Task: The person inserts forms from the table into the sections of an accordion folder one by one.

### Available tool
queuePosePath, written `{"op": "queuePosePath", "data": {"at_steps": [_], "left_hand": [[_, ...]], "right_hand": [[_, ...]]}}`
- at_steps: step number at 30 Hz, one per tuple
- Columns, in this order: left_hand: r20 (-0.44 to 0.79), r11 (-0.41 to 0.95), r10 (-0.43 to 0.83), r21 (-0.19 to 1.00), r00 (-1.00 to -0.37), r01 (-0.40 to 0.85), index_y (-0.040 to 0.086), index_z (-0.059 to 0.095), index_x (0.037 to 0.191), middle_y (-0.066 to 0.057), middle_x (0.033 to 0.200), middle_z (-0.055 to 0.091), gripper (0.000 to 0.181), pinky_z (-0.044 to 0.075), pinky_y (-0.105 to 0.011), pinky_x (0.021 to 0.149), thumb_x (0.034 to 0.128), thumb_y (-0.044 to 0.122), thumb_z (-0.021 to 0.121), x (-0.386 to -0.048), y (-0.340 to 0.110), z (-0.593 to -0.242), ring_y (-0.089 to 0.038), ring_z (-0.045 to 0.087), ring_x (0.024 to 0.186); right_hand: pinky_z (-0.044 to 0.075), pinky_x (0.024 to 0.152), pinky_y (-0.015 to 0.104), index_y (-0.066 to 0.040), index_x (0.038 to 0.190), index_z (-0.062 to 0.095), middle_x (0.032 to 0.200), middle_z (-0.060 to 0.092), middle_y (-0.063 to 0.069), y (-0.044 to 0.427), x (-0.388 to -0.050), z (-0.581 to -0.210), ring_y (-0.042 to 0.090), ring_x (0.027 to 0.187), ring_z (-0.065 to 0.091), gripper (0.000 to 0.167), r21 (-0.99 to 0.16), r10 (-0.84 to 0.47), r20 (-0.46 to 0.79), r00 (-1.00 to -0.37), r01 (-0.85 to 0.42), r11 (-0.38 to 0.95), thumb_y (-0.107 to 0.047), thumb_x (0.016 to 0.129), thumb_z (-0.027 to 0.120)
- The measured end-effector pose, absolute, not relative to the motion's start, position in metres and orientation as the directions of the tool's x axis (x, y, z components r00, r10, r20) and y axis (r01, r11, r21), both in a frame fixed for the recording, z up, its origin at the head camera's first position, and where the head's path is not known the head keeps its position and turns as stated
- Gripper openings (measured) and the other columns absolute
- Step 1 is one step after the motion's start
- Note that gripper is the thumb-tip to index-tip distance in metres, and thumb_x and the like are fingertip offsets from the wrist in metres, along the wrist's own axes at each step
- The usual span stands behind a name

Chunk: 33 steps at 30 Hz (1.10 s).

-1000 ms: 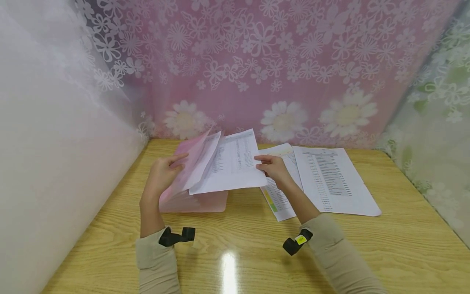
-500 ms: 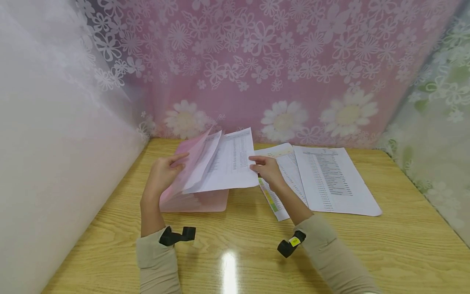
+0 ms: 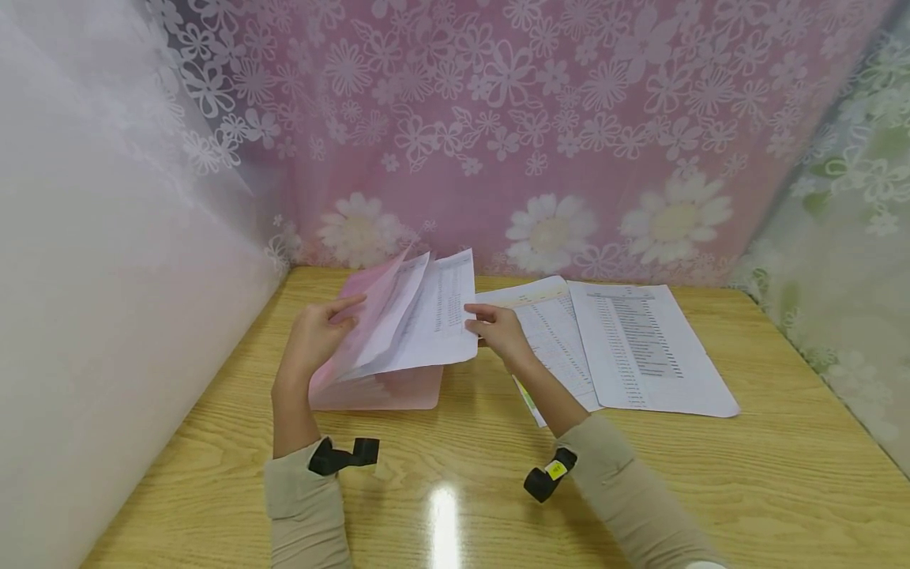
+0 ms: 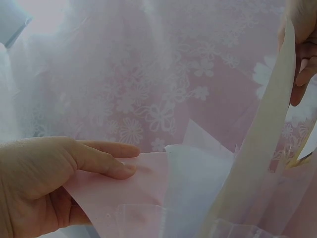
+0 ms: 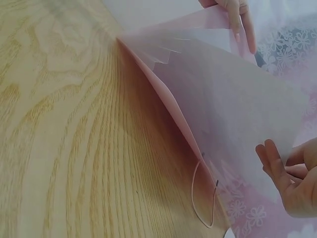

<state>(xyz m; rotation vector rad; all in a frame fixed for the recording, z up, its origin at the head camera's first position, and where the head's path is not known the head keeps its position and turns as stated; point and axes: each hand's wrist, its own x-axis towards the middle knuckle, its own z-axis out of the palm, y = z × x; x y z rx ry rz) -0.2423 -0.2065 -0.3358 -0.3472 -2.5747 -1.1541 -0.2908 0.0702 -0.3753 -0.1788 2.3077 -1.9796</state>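
Note:
A pink expanding folder (image 3: 414, 389) stands open at the left of the table. My left hand (image 3: 313, 340) pinches the edge of its raised pink cover, also visible in the left wrist view (image 4: 143, 178). My right hand (image 3: 500, 330) pinches the right edge of a printed white sheet (image 3: 451, 340), whose left part lies inside the folder. Another white sheet (image 3: 398, 304) stands between the cover and that sheet. In the right wrist view the held sheet (image 5: 237, 109) fans up from the folder, with my right hand (image 5: 297, 178) at its edge.
Right of the folder, printed sheets (image 3: 562, 340) lie on the wooden table (image 3: 498, 490), partly under my right forearm. A further printed sheet (image 3: 690, 379) overlaps them. An elastic loop (image 5: 194, 198) hangs from the folder's edge. Flowered cloth (image 3: 441, 118) rises behind the table.
My right hand has moved left with the printed sheet, which sits further into the folder. More of the sheets on the table shows. My left hand has stayed in place.

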Motion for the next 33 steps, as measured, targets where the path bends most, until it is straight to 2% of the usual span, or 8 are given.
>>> {"op": "queuePosePath", "data": {"at_steps": [5,11,18,24,33], "left_hand": [[0.358,0.65,0.097,0.684,-0.929,0.331,0.006,0.062,0.121,-0.016,0.082,0.063,0.033,0.03,-0.026,0.044,0.0876,0.005,0.06,-0.242,-0.205,-0.335,-0.005,0.02,0.042],[0.36,0.656,0.096,0.679,-0.928,0.331,0.007,0.062,0.121,-0.015,0.079,0.062,0.033,0.03,-0.028,0.046,0.0875,0.005,0.061,-0.241,-0.205,-0.334,-0.006,0.02,0.044],[0.369,0.651,0.096,0.68,-0.924,0.339,0.006,0.063,0.12,-0.016,0.11,0.062,0.033,0.029,-0.028,0.046,0.0868,0.004,0.061,-0.241,-0.205,-0.334,-0.008,0.021,0.046],[0.369,0.655,0.097,0.676,-0.924,0.339,0.006,0.063,0.12,-0.016,0.106,0.063,0.033,0.03,-0.029,0.046,0.0867,0.004,0.062,-0.242,-0.205,-0.334,-0.01,0.023,0.047],[0.364,0.663,0.097,0.671,-0.926,0.333,0.007,0.063,0.12,-0.017,0.105,0.063,0.033,0.031,-0.029,0.047,0.0869,0.005,0.062,-0.242,-0.204,-0.334,-0.011,0.024,0.047]], "right_hand": [[0.051,0.069,0.033,0.001,0.127,0.053,0.116,0.058,0.02,0.065,-0.291,-0.375,0.024,0.086,0.062,0.038,-0.993,-0.21,-0.016,-0.978,-0.009,0.118,-0.002,0.09,0.055],[0.051,0.071,0.034,0.0,0.132,0.048,0.119,0.055,0.02,0.061,-0.292,-0.377,0.026,0.088,0.061,0.042,-0.992,-0.284,-0.02,-0.959,-0.016,0.125,-0.004,0.09,0.055],[0.051,0.071,0.037,-0.004,0.133,0.048,0.123,0.053,0.018,0.054,-0.292,-0.378,0.024,0.085,0.061,0.044,-0.991,-0.314,-0.04,-0.948,-0.002,0.133,-0.007,0.09,0.057],[0.052,0.068,0.037,-0.003,0.133,0.048,0.12,0.055,0.018,0.045,-0.293,-0.38,0.019,0.076,0.062,0.044,-0.992,-0.327,-0.043,-0.944,0.001,0.127,-0.007,0.089,0.057],[0.052,0.061,0.031,-0.003,0.132,0.05,0.101,0.06,0.014,0.034,-0.294,-0.387,0.015,0.063,0.06,0.044,-0.993,-0.35,-0.021,-0.937,-0.022,0.117,-0.006,0.089,0.056]]}}
